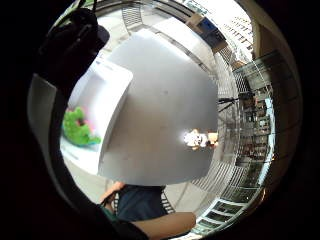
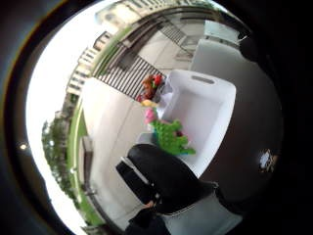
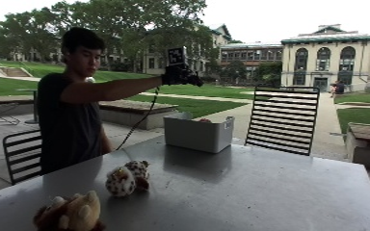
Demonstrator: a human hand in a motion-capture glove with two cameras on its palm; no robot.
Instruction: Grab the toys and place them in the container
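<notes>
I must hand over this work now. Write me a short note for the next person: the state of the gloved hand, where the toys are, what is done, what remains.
Gloved right hand: raised high above the white container, holding no toy that I can see; whether its fingers are open or curled is not clear.
Container: stands at the far edge of the table.
Done: a green toy lies inside the container, with another reddish toy by its far wall.
Left: a spotted white plush toy and a tan plush toy lie on the table, at the near side, apart from the container. Both must go in.
</notes>
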